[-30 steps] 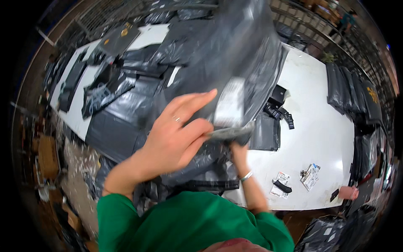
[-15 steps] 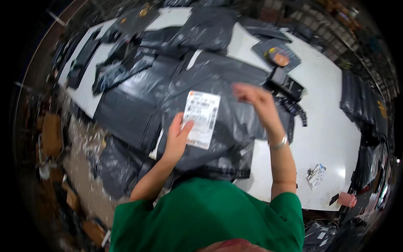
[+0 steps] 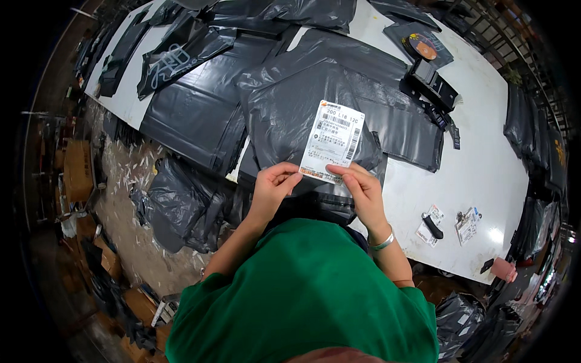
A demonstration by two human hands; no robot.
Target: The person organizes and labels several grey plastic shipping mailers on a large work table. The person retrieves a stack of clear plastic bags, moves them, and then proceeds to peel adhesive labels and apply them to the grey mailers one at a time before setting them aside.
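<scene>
A white shipping label [image 3: 333, 136] with printed lines and barcodes lies over the dark grey plastic mailer bag [image 3: 284, 103] in front of me. With thumb and fingers my left hand [image 3: 276, 189] pinches its lower left corner. My right hand [image 3: 363, 192], with a silvery band on the wrist, is closed on its lower right part, thumb and finger at the edge. Whether the label's upper part is stuck down or only rests on the bag, I cannot tell.
More flat dark bags [image 3: 200, 115] cover the white table [image 3: 478, 145]. At the right are a roll of tape [image 3: 422, 48], a black device [image 3: 433, 85], a black-handled tool [image 3: 432, 227] on paper, and a pink container [image 3: 503, 270]. Crumpled dark plastic [image 3: 184, 206] lies left, beyond the table edge.
My right hand has come down from above the bag to the label's lower edge. My left hand has shifted from the label's left side to its lower corner. The view has tilted.
</scene>
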